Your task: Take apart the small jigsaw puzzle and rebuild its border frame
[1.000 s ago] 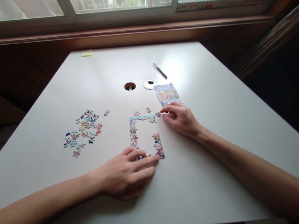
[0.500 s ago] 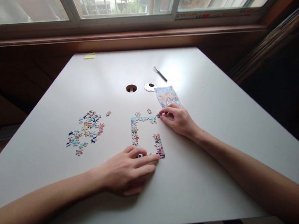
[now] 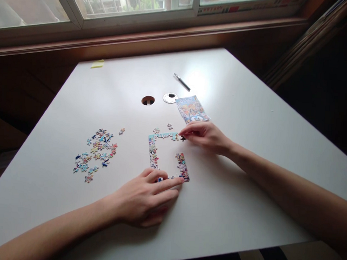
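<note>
White table (image 3: 236, 110) | left hand (image 3: 145, 201) flat on puzzle frame (image 3: 152, 154) | right hand (image 3: 205, 136) pinching piece (image 3: 183, 138)

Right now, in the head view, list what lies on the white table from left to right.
Scattered pile of loose colourful puzzle pieces → round hole in the tabletop → partly built rectangular puzzle frame → printed colourful reference picture.

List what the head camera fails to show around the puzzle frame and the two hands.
- Bottom edge of the puzzle frame: partly covered by the left hand.
- Piece at the right hand fingertips: too small to tell whether it is gripped or joined.
- Printed sheet: picture too small, near corner behind that hand.
- Loose pieces: designs too small.
</note>
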`<state>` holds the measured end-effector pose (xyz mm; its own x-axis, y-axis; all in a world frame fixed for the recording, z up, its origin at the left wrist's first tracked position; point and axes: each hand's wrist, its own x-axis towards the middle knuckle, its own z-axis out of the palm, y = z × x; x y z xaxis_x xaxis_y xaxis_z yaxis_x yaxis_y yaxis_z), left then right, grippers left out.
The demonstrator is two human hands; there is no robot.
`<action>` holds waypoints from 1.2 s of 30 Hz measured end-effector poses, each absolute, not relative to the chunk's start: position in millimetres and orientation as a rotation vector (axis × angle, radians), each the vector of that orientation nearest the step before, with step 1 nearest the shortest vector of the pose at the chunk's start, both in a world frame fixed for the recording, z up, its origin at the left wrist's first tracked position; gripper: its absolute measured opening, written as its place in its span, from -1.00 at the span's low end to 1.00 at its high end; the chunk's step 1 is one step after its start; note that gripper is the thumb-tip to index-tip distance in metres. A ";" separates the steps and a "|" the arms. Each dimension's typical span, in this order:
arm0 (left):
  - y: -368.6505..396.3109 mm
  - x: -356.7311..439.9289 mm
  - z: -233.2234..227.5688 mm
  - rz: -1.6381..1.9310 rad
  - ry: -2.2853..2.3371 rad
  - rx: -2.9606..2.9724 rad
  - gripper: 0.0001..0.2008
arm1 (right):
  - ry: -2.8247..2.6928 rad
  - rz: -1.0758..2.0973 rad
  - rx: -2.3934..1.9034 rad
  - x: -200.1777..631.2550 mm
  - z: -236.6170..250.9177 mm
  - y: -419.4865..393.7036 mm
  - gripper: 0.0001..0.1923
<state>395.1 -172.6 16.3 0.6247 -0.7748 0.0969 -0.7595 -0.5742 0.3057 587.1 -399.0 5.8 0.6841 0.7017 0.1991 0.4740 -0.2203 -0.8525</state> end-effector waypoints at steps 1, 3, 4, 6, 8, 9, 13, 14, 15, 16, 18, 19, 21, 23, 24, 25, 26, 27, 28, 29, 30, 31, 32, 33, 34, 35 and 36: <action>-172.8 395.0 16.3 -0.070 -1.236 2.535 -0.57 | -0.949 0.307 -1.876 583.9 6.5 -397.2 -0.78; -173.2 394.9 16.6 -0.071 -1.235 2.544 -0.57 | -1.002 0.326 -1.911 577.3 8.1 -393.9 -0.80; -173.2 394.9 16.8 -0.072 -1.236 2.549 -0.57 | -1.025 0.334 -1.924 574.6 9.2 -392.7 -0.81; -173.1 395.1 17.4 -0.076 -1.242 2.562 -0.56 | -1.053 0.370 -1.932 570.8 11.7 -391.4 -0.83; -173.0 395.2 18.0 -0.081 -1.246 2.576 -0.55 | -1.043 0.428 -1.941 569.3 14.5 -391.4 -0.83; -173.0 395.3 18.2 -0.087 -1.251 2.581 -0.56 | -1.035 0.448 -1.957 569.2 15.7 -391.6 -0.83; -173.7 395.3 18.4 -0.099 -1.261 2.593 -0.59 | -1.049 0.448 -2.023 570.0 18.1 -392.3 -0.83; -174.0 395.2 18.5 -0.102 -1.261 2.594 -0.58 | -1.054 0.440 -2.030 569.9 18.1 -392.2 -0.84; -174.2 395.2 18.5 -0.105 -1.259 2.595 -0.58 | -1.058 0.433 -2.036 569.7 18.1 -392.0 -0.84; -174.4 395.2 18.7 -0.113 -1.258 2.597 -0.58 | -1.057 0.426 -2.042 569.4 17.9 -391.8 -0.84; -174.6 395.5 19.1 -0.133 -1.257 2.602 -0.57 | -1.055 0.419 -2.057 568.7 17.6 -391.2 -0.85; -174.6 395.7 19.2 -0.142 -1.257 2.605 -0.57 | -1.057 0.418 -2.064 568.4 17.4 -391.0 -0.85; -174.7 395.8 19.2 -0.158 -1.253 2.612 -0.57 | -1.063 0.419 -2.078 568.0 17.1 -390.6 -0.85; -174.7 395.5 18.8 -0.161 -1.251 2.612 -0.58 | -1.077 0.413 -2.093 567.7 17.0 -390.2 -0.86; -174.8 395.1 18.6 -0.160 -1.252 2.612 -0.59 | -1.085 0.406 -2.100 567.6 17.2 -390.1 -0.86; -174.8 394.7 18.3 -0.153 -1.254 2.612 -0.59 | -1.095 0.399 -2.107 567.4 17.4 -389.9 -0.86; -174.9 394.4 18.2 -0.146 -1.255 2.614 -0.59 | -1.103 0.391 -2.111 567.3 17.6 -389.7 -0.87; -175.0 394.1 18.0 -0.141 -1.258 2.616 -0.59 | -1.110 0.383 -2.114 567.1 17.8 -389.4 -0.87; -175.1 394.0 17.9 -0.139 -1.260 2.620 -0.59 | -1.117 0.376 -2.115 566.9 17.8 -389.2 -0.87; -175.2 393.9 17.9 -0.137 -1.261 2.625 -0.58 | -1.123 0.366 -2.115 566.7 17.7 -389.1 -0.87; -175.3 393.8 17.8 -0.137 -1.263 2.629 -0.58 | -1.129 0.356 -2.115 566.6 17.2 -389.0 -0.88; -175.4 393.8 17.7 -0.138 -1.266 2.633 -0.57 | -1.138 0.345 -2.116 566.5 16.6 -389.0 -0.88; -175.5 393.8 17.6 -0.138 -1.269 2.636 -0.57 | -1.149 0.332 -2.116 566.4 15.7 -389.2 -0.89; -175.7 393.8 17.5 -0.135 -1.272 2.638 -0.57 | -1.160 0.321 -2.115 566.3 14.8 -389.4 -0.89; -176.0 393.8 17.3 -0.129 -1.275 2.640 -0.57 | -1.169 0.312 -2.113 566.2 13.8 -389.6 -0.89; -176.2 393.7 17.2 -0.124 -1.276 2.642 -0.57 | -1.178 0.306 -2.110 566.1 12.8 -389.7 -0.89; -176.5 393.7 17.1 -0.120 -1.277 2.644 -0.57 | -1.184 0.302 -2.106 565.9 12.0 -389.8 -0.89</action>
